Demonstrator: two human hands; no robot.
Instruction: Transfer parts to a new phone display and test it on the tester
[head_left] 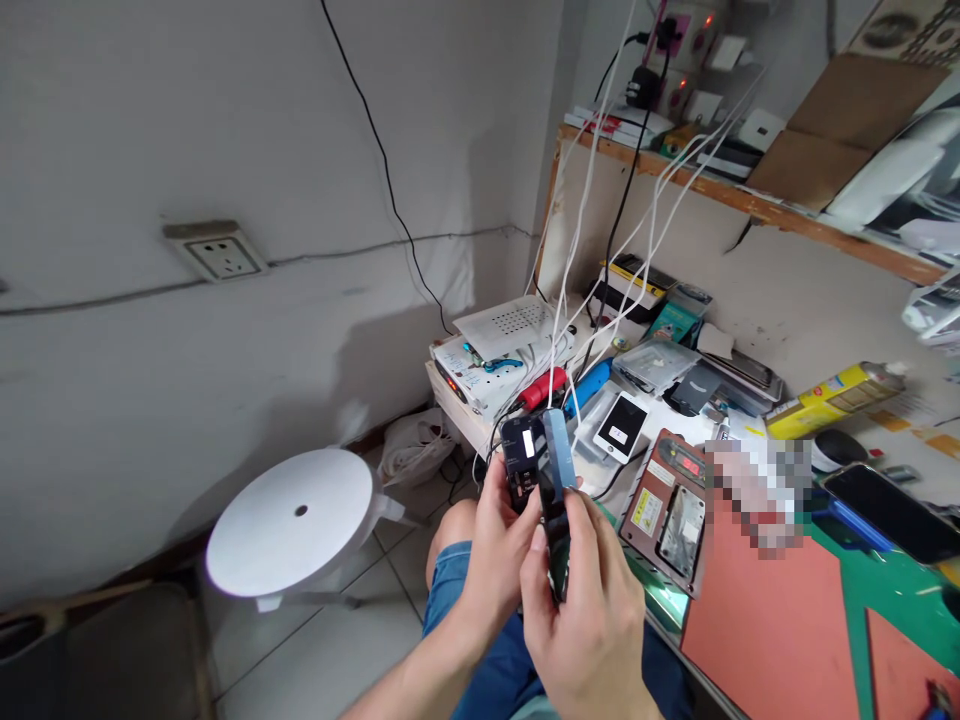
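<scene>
In front of my lap, my left hand (496, 555) closes around a smartphone (516, 445) whose dark screen shows some lit text and a white patch. Right beside it, my right hand (592, 610) grips a long dark phone-shaped slab (557, 450) with a bluish reflection on its upper part. The two items are held side by side, nearly touching, and my fingers cover their lower parts. Whether the slab is a second phone or only a screen panel, I cannot tell. On the bench beyond lies a white phone (622, 424), nearest to my right hand.
A brown heating plate (666, 510) with a red display sits on the bench, near a red mat (765, 600) and a black phone (892, 512). A yellow spray can (836, 400) lies behind. White cables (576, 235) hang down. A white round stool (292, 520) stands left.
</scene>
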